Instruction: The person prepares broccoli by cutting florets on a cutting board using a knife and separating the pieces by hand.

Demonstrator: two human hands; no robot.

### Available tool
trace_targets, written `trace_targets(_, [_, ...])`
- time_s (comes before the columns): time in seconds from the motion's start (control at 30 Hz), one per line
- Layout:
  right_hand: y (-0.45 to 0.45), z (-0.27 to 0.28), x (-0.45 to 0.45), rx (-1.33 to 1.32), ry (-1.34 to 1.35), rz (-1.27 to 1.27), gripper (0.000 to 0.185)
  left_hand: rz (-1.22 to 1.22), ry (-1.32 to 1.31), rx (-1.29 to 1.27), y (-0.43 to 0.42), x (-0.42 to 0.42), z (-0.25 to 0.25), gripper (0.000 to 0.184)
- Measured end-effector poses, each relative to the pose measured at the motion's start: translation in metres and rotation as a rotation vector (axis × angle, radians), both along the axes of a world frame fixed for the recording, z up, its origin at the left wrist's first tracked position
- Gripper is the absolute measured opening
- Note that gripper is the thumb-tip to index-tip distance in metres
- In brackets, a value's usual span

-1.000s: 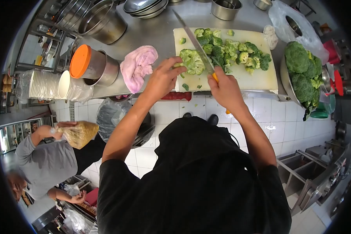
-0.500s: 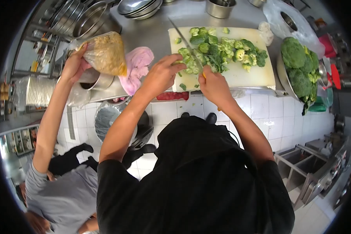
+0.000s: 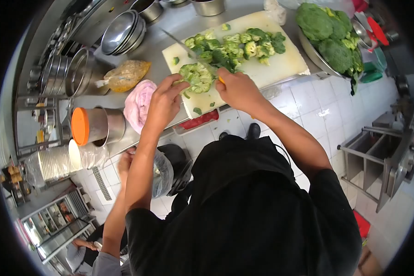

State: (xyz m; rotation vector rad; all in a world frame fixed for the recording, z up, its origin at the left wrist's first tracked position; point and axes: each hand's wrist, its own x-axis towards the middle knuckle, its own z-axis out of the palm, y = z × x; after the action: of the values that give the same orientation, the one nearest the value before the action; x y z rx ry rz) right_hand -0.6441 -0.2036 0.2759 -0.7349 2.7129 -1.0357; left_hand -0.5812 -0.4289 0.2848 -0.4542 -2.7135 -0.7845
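My left hand [image 3: 166, 99] is closed, its fingertips gripping the edge of a broccoli piece [image 3: 196, 77] at the left side of the white cutting board [image 3: 273, 69]. Wrapped around the yellow handle of a knife [image 3: 185, 48] is my right hand [image 3: 239, 92]. The blade points away to the far left and passes behind the broccoli piece, which hides part of it. Cut broccoli florets [image 3: 234, 48] lie in a heap across the board. A few green scraps [image 3: 197, 111] sit near its front edge.
To the right, a metal bowl [image 3: 312, 59] holds broccoli heads [image 3: 329, 32]. On the left are a pink cloth [image 3: 139, 105], a bag of yellowish food [image 3: 128, 76], an orange-lidded container [image 3: 80, 126] and stacked metal bowls [image 3: 119, 34]. A co-worker's hand [image 3: 125, 163] is beside my left arm.
The view has turned and shifted. My left hand now grips a broccoli piece, raised with its cut face showing. The co-worker has let go of the food bag, which lies on the counter.
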Motion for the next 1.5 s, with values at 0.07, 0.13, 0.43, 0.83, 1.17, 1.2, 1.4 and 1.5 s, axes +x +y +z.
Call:
trace_targets(0.07, [0.000, -0.004, -0.001, -0.006, 0.003, -0.022, 0.023, 0.063, -0.033, 0.054, 0.007, 0.002, 0.006, 0.040])
trace_targets(0.13, [-0.004, -0.006, -0.004, 0.006, -0.015, -0.063, 0.024, 0.126, -0.143, 0.180, 0.012, 0.005, 0.013, 0.032])
trace_targets(0.43, [0.007, -0.032, -0.027, 0.009, 0.042, -0.155, 0.027, 0.576, -0.085, 0.338, 0.019, 0.000, -0.016, 0.049])
trace_targets(0.83, [0.021, 0.009, 0.018, -0.147, -0.267, -0.040, 0.027, 0.637, -0.160, 0.246, 0.015, -0.006, -0.008, 0.045])
trace_targets(1.17, [0.026, -0.042, 0.001, -0.045, -0.007, -0.120, 0.020, 0.601, -0.001, 0.230, 0.016, 0.000, -0.008, 0.039])
trace_targets(1.2, [0.028, -0.034, -0.002, -0.032, -0.104, -0.122, 0.019, 0.544, 0.019, 0.238, 0.016, 0.001, -0.008, 0.038])
trace_targets(1.4, [0.022, -0.006, 0.014, -0.079, -0.026, -0.012, 0.019, 0.251, 0.126, 0.061, 0.010, 0.008, -0.021, 0.036])
trace_targets(1.5, [0.009, -0.011, 0.027, -0.113, -0.012, 0.053, 0.019, 0.225, 0.132, 0.048, 0.013, 0.011, -0.024, 0.035])
